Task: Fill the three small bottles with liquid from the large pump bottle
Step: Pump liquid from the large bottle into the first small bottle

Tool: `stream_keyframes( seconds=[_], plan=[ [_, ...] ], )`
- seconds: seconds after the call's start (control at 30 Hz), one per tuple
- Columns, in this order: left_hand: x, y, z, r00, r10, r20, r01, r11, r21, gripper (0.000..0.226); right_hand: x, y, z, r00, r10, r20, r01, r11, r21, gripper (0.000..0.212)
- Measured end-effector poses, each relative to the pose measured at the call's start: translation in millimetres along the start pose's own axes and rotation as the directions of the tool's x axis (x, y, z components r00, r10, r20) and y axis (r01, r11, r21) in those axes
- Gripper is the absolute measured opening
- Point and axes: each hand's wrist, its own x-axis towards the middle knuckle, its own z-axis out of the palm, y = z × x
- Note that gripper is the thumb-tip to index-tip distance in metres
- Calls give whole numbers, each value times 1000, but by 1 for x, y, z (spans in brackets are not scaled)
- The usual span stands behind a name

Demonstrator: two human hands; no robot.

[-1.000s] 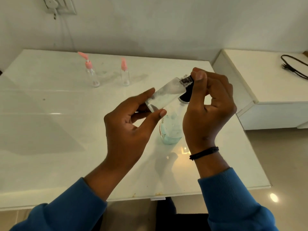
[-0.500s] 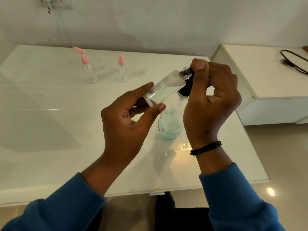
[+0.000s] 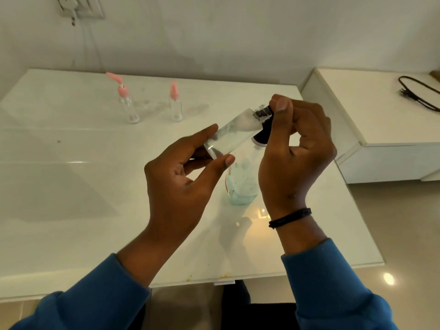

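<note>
1. Clear plastic small bottle (image 3: 229,134) lies tilted in the air between both hands, its base low at the left and its neck raised toward the right.
2. Left hand (image 3: 181,177) pinches the bottle's base end between thumb and forefinger.
3. Right hand (image 3: 297,148) has its fingers curled at the bottle's neck, thumb (image 3: 282,108) pressed on the clear threaded mouth (image 3: 262,113), beside the black pump head (image 3: 263,135).
4. Large pump bottle (image 3: 241,184) stands on the white worktop (image 3: 71,186) just below and behind the hands, with pale blue liquid in its lower part; the hands hide much of it.
5. Black wristband (image 3: 289,217) circles the right wrist, and blue sleeves (image 3: 333,289) cover both forearms.
6. 2 more small clear bottles stand upright, well apart from the hands, toward the worktop's far side: 1 with a pink pump (image 3: 126,101) at the left, 1 with a pink cap (image 3: 175,103) to its right.
7. Black cable (image 3: 419,94) lies on the white side cabinet (image 3: 381,129) at the right.
</note>
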Motion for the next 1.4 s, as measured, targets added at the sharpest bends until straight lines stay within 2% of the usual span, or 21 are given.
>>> stream_keyframes(
  seconds=[1.4],
  plan=[
    [0,2,0,1000,-20,-6,20,1000,-10,44,1,2,-1,1000,-13,-2,13,1000,10,22]
  ],
)
